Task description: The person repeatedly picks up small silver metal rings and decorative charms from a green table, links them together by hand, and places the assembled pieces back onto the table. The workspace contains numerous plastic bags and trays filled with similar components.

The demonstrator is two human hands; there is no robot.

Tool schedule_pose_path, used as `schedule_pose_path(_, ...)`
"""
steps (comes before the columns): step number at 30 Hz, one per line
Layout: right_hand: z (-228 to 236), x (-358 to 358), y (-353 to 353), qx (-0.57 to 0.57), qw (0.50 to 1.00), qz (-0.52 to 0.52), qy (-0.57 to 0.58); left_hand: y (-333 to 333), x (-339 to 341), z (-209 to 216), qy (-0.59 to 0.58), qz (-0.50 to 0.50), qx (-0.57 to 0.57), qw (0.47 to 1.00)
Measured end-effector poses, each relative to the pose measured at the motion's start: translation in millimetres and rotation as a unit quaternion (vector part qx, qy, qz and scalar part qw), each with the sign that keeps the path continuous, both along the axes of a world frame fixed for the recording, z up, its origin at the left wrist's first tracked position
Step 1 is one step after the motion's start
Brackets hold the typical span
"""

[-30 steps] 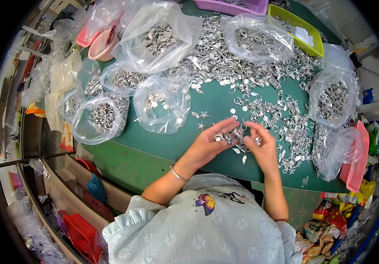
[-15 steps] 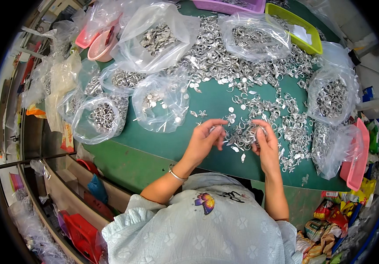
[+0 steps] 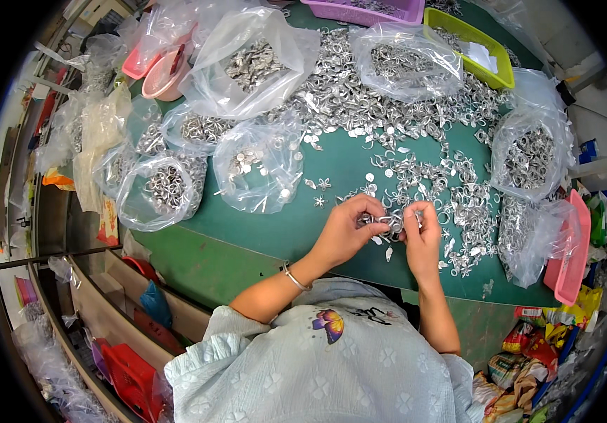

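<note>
My left hand (image 3: 349,231) bends inward over the green table, thumb and fingers closed on a small cluster of silver rings (image 3: 392,223). Close on the other side of that cluster is my right hand (image 3: 423,243), its thumb and fingers pinched together at the rings' edge. Exactly how many rings each hand has is hidden by the fingers. Just below lie a few leaf-shaped silver pieces (image 3: 389,254). Flower-shaped silver pieces (image 3: 323,184) rest left of the hands, and loose silver rings (image 3: 469,233) spread to the right.
A large heap of silver pieces (image 3: 388,113) covers the table's far side. Clear bags of metal parts stand at the left (image 3: 166,187) and right (image 3: 529,158). A green tray (image 3: 504,67), a purple tray (image 3: 360,15) and a pink basket (image 3: 573,247) line the edges.
My left hand has moved right and closed in beside my right hand. The ring cluster, which was in my right hand, is now between both hands.
</note>
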State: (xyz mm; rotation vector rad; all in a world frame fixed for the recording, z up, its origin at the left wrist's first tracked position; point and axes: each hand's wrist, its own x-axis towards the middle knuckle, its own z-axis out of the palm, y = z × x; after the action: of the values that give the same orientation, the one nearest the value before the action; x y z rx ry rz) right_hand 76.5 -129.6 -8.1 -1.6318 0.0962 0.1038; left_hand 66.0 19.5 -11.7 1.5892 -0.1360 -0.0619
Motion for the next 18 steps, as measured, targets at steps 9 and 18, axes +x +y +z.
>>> schedule_pose_path(9, 17, 1, -3, 0.169, 0.977, 0.099, 0.084, 21, 11, 2, 0.337, -0.104, -0.384, 0.853)
schedule_pose_path(18, 21, 4, -6, 0.231, 0.942, 0.119, 0.211, 10, 5, -5, 0.119, -0.047, -0.148, 0.981)
